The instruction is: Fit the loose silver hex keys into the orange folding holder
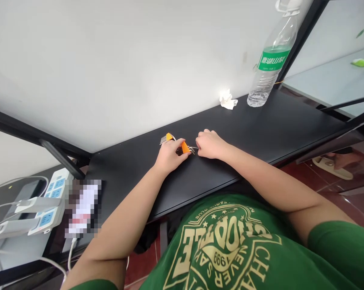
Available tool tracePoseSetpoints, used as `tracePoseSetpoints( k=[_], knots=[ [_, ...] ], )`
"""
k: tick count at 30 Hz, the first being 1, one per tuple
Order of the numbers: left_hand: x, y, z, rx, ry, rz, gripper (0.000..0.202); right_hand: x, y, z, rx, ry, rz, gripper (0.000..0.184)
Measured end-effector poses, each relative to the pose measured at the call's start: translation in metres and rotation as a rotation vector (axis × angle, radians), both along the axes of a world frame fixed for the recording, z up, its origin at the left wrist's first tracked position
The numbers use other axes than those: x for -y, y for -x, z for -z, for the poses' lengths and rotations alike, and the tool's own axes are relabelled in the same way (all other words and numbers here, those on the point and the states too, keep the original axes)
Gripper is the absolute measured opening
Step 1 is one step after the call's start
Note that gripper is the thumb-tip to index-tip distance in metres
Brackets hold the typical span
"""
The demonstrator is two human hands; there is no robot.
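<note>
An orange hex key holder (185, 147) is gripped in my left hand (168, 154), thumb and fingers closed around it. Several thin metal shafts stick out past its far left end, and short bent metal ends show at its right end. Close by on the right, my right hand (210, 144) is closed with the knuckles up, pinching a thin metal hex key (195, 148) that points toward the holder. Whether that key still sits in the holder I cannot tell. Both hands rest over the black tabletop (133, 173).
Against the wall lies a crumpled white tissue (228, 100), beside a tall clear water bottle (266, 68) with a green label. A white power strip (53, 197) with plugs and cables is at the left, next to a blurred-out phone (83, 207). Black metal frame bars (59, 157) edge the table.
</note>
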State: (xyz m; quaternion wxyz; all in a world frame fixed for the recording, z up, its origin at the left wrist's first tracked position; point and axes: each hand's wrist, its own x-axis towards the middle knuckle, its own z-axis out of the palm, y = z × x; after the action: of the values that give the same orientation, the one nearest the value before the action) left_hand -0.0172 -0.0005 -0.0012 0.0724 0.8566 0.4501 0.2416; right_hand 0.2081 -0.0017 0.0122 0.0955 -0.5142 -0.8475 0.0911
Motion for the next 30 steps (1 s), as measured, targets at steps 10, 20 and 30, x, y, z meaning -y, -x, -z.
tracePoseSetpoints(
  k=[10, 20, 30],
  knots=[
    [0.000, 0.000, 0.002, 0.012, 0.016, -0.022, 0.041, 0.004, -0.019, 0.004, -0.425, -0.061, -0.174, 0.016],
    [0.001, 0.000, 0.002, 0.009, -0.003, 0.001, 0.041, 0.003, -0.021, 0.005, -0.434, -0.132, -0.187, 0.023],
    [0.011, -0.009, -0.007, -0.057, -0.049, 0.116, 0.029, 0.016, -0.005, -0.001, -0.525, -0.028, -0.284, 0.022]
  ],
)
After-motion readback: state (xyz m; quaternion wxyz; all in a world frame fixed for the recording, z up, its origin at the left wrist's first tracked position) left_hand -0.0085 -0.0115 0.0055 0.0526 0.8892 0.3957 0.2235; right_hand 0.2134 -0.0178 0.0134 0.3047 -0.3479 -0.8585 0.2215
